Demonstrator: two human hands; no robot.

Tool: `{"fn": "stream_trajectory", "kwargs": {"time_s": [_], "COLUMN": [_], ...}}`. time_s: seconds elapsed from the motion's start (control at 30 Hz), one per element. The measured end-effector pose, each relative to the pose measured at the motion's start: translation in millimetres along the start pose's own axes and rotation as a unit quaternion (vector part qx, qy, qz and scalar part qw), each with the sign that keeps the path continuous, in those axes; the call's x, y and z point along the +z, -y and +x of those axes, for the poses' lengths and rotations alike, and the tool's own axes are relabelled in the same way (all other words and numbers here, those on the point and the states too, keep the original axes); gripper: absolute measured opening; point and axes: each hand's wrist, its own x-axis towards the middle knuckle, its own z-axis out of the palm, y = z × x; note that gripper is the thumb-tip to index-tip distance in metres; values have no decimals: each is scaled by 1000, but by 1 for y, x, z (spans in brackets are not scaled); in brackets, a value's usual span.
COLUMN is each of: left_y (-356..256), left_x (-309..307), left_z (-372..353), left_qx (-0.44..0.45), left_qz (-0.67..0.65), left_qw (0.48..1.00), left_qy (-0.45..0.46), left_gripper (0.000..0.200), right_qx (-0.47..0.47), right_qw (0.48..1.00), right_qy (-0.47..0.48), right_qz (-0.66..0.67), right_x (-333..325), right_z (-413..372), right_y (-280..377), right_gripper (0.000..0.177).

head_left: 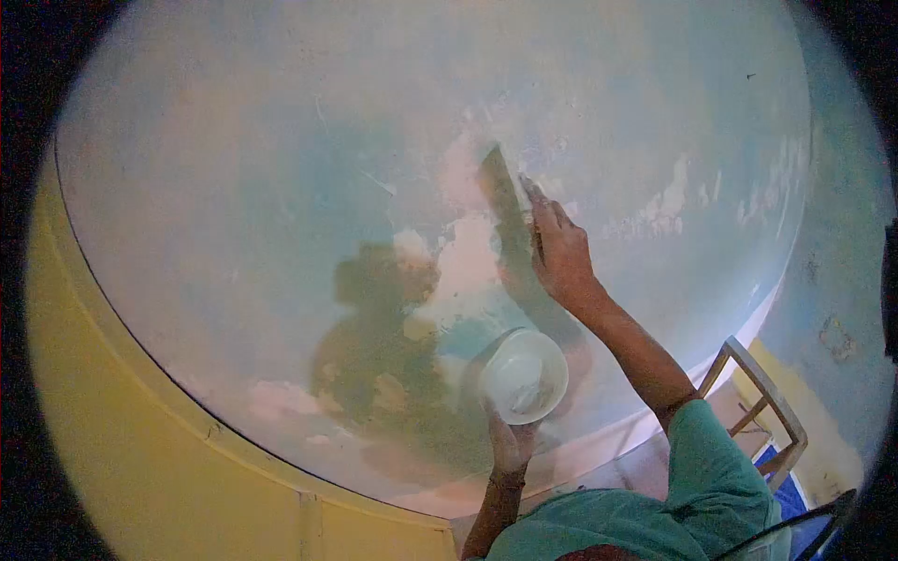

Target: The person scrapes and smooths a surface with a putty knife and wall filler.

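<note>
My left hand (512, 444) is closed round the underside of a white bowl (552, 374), which has some whitish material inside. My right hand (561, 248) is raised against a large pale blue-green wall (253, 187), its fingers closed round something flat and thin at the surface; that thing is mostly hidden, and I cannot make out what it is. Whitish patches (468, 257) mark the wall below and left of my right hand. Shadows of the arm and head fall on the wall.
A yellow wall band (178, 449) curves along the lower left. At the lower right stands a wooden frame (767, 388), with something blue (790, 496) behind it. More white patches (669, 201) are on the wall at right. Dark cables (814, 519) cross the bottom right corner.
</note>
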Motion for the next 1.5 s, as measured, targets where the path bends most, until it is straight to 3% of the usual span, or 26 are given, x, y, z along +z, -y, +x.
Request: {"fn": "stream_trajectory", "kwargs": {"time_s": [0.1, 0.4, 0.6, 0.7, 0.9, 1.0, 1.1, 1.2, 1.3, 1.4, 1.5], "left_y": [1, 4, 6, 5, 4, 2, 4, 3, 1, 5, 4], "left_x": [3, -2, -3, -4, -6, -2, -11, -10, -3, -10, -11], "left_z": [-1, 1, 6, 4, 4, 2, 6, 4, 1, 5, 5], "left_qx": [19, 31, 3, -2, -6, -3, 2, -1, 13, -1, -8], "left_qz": [-10, 11, -20, 0, -4, 4, 9, 5, 24, -1, -13], "left_qw": [1000, 999, 1000, 1000, 1000, 1000, 1000, 1000, 1000, 1000, 1000], "left_qy": [12, 23, 6, -3, -9, -3, -6, -19, 5, -10, -10], "left_gripper": [65, 64, 60, 62, 64, 65, 66, 66, 66, 65, 64], "right_qx": [-31, 49, -52, 36, 30, 20, 84, 75, 6, 57, 60], "right_qw": [998, 998, 995, 996, 999, 999, 994, 997, 1000, 997, 998], "right_qy": [-45, 19, 75, 41, -18, -2, -2, 5, -2, -16, 11], "right_qz": [43, 25, 26, 69, 38, 27, 64, 37, 3, 43, 12], "right_x": [5, 11, 20, 12, 23, 26, 15, 16, 31, 23, 22], "right_z": [-5, -12, -29, -17, -6, -6, -1, 3, 1, 4, 6], "right_y": [-14, -27, -26, -24, -27, -24, -17, -20, -31, -28, -31], "right_gripper": [46, 38, 35, 31, 26, 26, 30, 31, 26, 24, 35]}}
